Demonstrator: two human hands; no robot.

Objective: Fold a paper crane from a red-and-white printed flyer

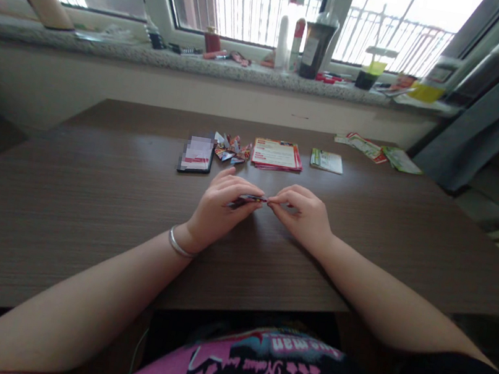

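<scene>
Over the middle of the table, my left hand (229,201) pinches a thin, dark, folded paper piece (250,198) between thumb and fingers. At its right end, the thumb and fingertips of my right hand (300,210) are closed on the same piece. Seen edge-on and partly covered by the fingers, its exact shape cannot be made out. Just beyond my hands lie a cluster of small folded colourful papers (232,149) and a stack of red-edged printed sheets (277,155). A smaller stack of green and white papers (327,161) lies to their right.
A phone (197,154) lies left of the folded papers on the brown table (88,200). Loose red and green leaflets (368,148) are at the back right. Bottles, a dark cup (316,47) and small items crowd the stone windowsill (124,51) behind.
</scene>
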